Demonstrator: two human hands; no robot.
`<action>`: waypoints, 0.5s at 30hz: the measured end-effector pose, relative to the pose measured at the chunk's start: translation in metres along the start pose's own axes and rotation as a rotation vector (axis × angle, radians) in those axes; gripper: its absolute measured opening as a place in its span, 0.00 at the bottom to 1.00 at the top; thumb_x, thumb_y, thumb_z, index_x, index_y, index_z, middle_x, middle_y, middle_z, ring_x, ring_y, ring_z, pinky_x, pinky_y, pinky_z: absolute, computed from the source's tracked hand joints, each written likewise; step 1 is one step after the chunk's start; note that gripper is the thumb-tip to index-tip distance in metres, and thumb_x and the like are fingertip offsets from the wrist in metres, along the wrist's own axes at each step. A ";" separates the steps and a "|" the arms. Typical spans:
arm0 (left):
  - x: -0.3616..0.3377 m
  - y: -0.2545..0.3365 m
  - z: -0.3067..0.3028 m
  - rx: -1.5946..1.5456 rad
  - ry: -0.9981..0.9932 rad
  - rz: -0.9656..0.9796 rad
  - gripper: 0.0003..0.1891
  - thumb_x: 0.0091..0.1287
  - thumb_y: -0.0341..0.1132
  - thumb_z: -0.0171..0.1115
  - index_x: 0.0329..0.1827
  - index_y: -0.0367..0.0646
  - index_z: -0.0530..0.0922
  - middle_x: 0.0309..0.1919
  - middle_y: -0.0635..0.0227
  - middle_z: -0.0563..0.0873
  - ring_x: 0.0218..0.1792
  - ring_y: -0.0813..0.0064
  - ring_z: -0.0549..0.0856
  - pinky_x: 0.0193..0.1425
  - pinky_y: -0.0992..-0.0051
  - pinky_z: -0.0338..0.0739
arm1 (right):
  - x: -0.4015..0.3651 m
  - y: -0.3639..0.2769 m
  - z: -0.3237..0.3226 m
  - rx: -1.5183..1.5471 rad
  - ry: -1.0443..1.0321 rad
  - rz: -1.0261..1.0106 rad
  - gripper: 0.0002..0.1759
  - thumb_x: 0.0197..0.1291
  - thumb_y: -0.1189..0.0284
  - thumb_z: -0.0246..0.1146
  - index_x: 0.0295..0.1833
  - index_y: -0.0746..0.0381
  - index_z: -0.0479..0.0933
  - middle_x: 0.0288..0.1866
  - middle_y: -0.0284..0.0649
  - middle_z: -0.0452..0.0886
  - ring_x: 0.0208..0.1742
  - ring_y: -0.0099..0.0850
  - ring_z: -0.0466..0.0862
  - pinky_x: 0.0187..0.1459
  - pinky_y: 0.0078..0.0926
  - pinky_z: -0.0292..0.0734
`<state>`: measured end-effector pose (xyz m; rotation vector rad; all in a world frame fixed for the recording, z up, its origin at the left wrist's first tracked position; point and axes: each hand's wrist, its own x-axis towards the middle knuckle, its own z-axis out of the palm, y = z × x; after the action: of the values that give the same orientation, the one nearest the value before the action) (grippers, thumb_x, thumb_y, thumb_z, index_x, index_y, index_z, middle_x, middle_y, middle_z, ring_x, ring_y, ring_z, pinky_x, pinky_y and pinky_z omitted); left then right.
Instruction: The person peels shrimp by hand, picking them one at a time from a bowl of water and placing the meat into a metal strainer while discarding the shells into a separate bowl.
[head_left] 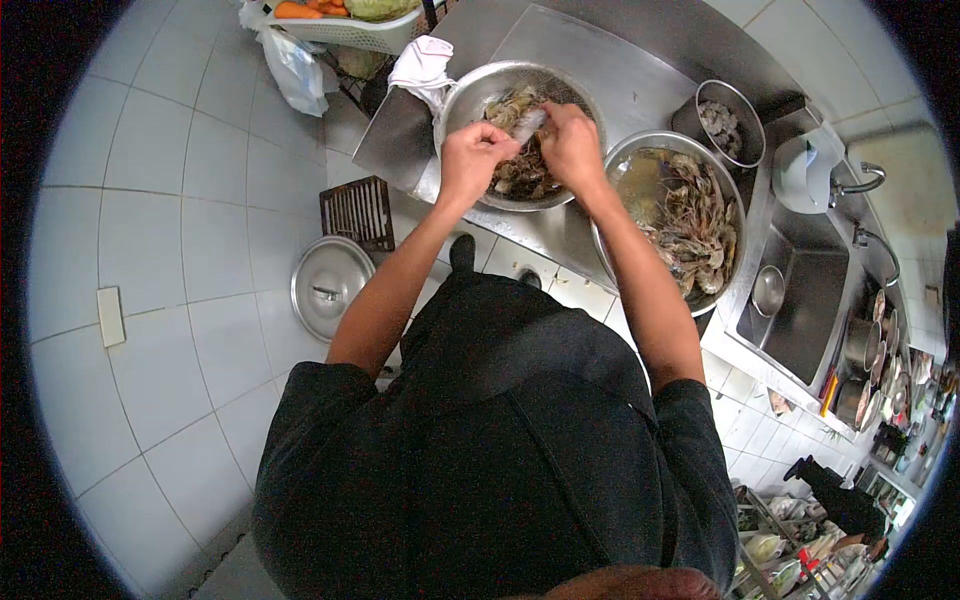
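Surrounding left hand [470, 152], right hand [572, 142], shrimp [528, 122]: colander [462, 95], prawn bowl [665, 134], pot [753, 101].

I see bright, even light from overhead, with soft shadows on the floor tiles [150, 200] at left. Glare washes the steel counter [640, 70] at upper centre. The left hand [470, 158], the right hand [572, 142] and the pale shrimp [528, 122] they pinch look slightly smeared. Fisheye bends the edges; the corners are black.
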<state>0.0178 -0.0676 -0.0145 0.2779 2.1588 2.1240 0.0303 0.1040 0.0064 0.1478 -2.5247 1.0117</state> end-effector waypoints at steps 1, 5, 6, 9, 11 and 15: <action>-0.002 0.003 -0.001 -0.054 0.014 -0.038 0.08 0.58 0.24 0.70 0.33 0.35 0.77 0.25 0.70 0.83 0.28 0.82 0.82 0.33 0.83 0.77 | 0.002 0.005 -0.003 -0.001 0.014 0.026 0.24 0.43 0.81 0.60 0.52 0.67 0.79 0.41 0.54 0.81 0.44 0.52 0.81 0.50 0.45 0.76; 0.006 -0.009 -0.014 -0.010 0.008 -0.094 0.10 0.62 0.25 0.66 0.44 0.32 0.77 0.35 0.61 0.86 0.32 0.75 0.86 0.39 0.80 0.82 | 0.005 0.013 -0.014 -0.026 0.026 0.077 0.22 0.44 0.80 0.59 0.50 0.66 0.81 0.39 0.53 0.82 0.42 0.50 0.82 0.49 0.43 0.77; 0.009 -0.003 -0.007 -0.015 0.040 -0.047 0.12 0.62 0.25 0.66 0.47 0.32 0.77 0.35 0.62 0.86 0.34 0.75 0.86 0.40 0.81 0.82 | 0.006 0.012 -0.014 -0.006 0.020 0.099 0.22 0.44 0.80 0.59 0.50 0.66 0.81 0.40 0.53 0.82 0.43 0.50 0.83 0.49 0.43 0.77; 0.017 0.017 0.024 -0.153 0.031 -0.060 0.18 0.63 0.28 0.66 0.54 0.33 0.76 0.36 0.64 0.86 0.38 0.75 0.85 0.43 0.81 0.79 | 0.006 0.008 -0.008 0.066 0.002 0.103 0.21 0.44 0.80 0.59 0.49 0.66 0.82 0.40 0.53 0.83 0.43 0.49 0.83 0.49 0.41 0.77; 0.020 0.031 0.031 -0.411 -0.140 -0.259 0.21 0.64 0.30 0.65 0.59 0.35 0.75 0.37 0.66 0.86 0.41 0.77 0.83 0.45 0.80 0.77 | 0.001 0.004 -0.002 0.123 0.015 0.027 0.21 0.43 0.81 0.59 0.47 0.66 0.82 0.39 0.53 0.83 0.42 0.49 0.83 0.47 0.41 0.78; 0.033 0.033 0.018 0.080 -0.442 -0.192 0.22 0.65 0.29 0.62 0.63 0.40 0.75 0.42 0.70 0.84 0.40 0.82 0.79 0.42 0.80 0.73 | -0.001 -0.010 -0.009 0.162 0.024 0.010 0.20 0.41 0.82 0.58 0.43 0.65 0.83 0.33 0.53 0.83 0.37 0.50 0.84 0.42 0.39 0.79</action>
<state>-0.0085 -0.0427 0.0203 0.4746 1.9262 1.6849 0.0373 0.1024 0.0183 0.1695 -2.4225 1.2148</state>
